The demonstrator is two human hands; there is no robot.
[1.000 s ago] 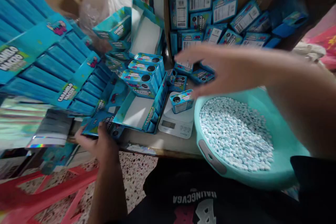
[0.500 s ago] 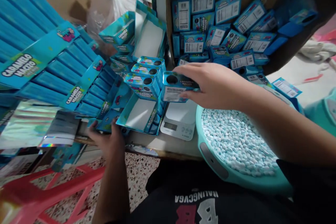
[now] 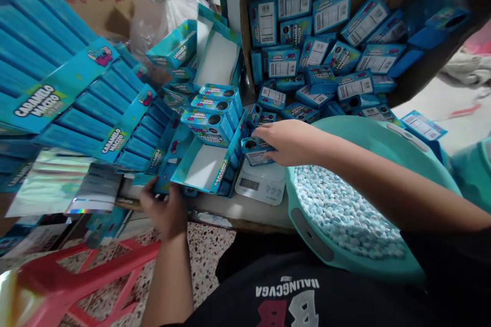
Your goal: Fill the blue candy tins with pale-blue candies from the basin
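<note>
My right hand point(image 3: 286, 140) grips a small blue candy box point(image 3: 258, 152), thumb on one side and fingers on the other. The box is at the white kitchen scale point(image 3: 261, 184), over its plate; the display shows digits too blurred to read surely. At the table's front edge, my left hand point(image 3: 164, 207) has its thumb and fingers around the near end of a blue carton point(image 3: 166, 176). Between the hands lies an open display tray point(image 3: 203, 166) with a white inside, and three upright candy boxes point(image 3: 210, 120) stand at its back.
A teal tub point(image 3: 307, 237) of pale blue and white candies stands right of the scale. Behind it, a cardboard carton point(image 3: 245, 20) holds many candy boxes. Filled display trays point(image 3: 72, 87) are piled at left. A red plastic stool point(image 3: 95, 276) is below.
My right hand has brought the candy box down onto the scale area, and the scale's display has changed. My left hand has shifted slightly right, staying at the blue carton.
</note>
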